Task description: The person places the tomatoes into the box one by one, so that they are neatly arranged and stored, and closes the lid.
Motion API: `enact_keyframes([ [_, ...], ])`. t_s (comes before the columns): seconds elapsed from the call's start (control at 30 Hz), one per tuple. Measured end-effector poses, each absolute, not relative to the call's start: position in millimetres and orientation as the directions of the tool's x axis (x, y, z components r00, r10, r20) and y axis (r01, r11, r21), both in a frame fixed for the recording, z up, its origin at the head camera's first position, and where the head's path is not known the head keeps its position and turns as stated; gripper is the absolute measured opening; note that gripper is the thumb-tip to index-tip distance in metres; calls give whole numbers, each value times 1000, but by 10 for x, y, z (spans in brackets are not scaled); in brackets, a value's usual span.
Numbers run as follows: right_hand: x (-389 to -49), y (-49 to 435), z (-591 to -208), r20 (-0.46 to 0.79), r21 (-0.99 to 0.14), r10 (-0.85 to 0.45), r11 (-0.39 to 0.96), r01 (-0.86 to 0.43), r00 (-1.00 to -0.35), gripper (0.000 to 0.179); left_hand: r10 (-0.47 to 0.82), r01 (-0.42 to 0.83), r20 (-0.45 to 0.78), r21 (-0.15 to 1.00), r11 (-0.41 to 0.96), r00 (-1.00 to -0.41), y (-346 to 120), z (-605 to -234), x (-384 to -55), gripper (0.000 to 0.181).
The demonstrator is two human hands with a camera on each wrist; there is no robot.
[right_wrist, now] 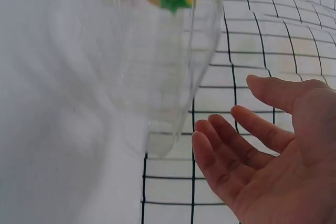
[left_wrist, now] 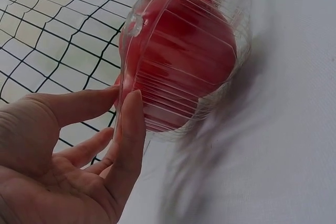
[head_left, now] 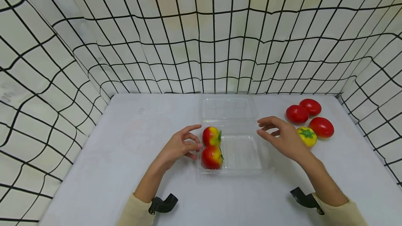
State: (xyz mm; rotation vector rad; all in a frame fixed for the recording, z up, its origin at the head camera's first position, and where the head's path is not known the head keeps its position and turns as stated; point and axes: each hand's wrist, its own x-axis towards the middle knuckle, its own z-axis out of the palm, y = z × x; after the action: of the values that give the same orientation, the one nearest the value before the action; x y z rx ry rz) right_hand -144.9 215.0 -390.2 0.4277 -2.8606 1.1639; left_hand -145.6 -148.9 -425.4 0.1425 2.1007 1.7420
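A clear plastic clamshell box (head_left: 240, 152) lies with its lid (head_left: 227, 109) folded back toward the mesh. Two red-and-yellow tomatoes (head_left: 211, 136) with green leaf tops sit along its left side, one nearer to me than the other. My left hand (head_left: 180, 145) is at that side; the left wrist view has its thumb and a finger pinching the box rim (left_wrist: 126, 72), with red fruit behind the wall. Beyond the right rim my right hand (head_left: 284, 137) hovers with relaxed, bent fingers, apart from the box (right_wrist: 173, 61) and holding nothing.
At the back right, several more tomatoes (head_left: 321, 127) form a cluster; a yellow-topped one (head_left: 306, 136) is partly behind the right hand. White table (head_left: 125, 149) extends to both sides. Black mesh (head_left: 213, 41) surrounds its back and sides.
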Motion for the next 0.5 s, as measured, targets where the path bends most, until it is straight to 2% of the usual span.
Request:
enact_keyframes([
  [0.17, -1490, 2329, -3882, 129, -648, -181, 729, -221, -975, 45, 329, -186, -248, 960, 209, -911, -1485, -4265, -1463, 67],
  [0.5, -1513, 2674, -3814, 42, -608, -53, 791, -68, -998, 49, 315, -177, -238, 962, 210, -919, -1478, -4262, -1473, 66],
])
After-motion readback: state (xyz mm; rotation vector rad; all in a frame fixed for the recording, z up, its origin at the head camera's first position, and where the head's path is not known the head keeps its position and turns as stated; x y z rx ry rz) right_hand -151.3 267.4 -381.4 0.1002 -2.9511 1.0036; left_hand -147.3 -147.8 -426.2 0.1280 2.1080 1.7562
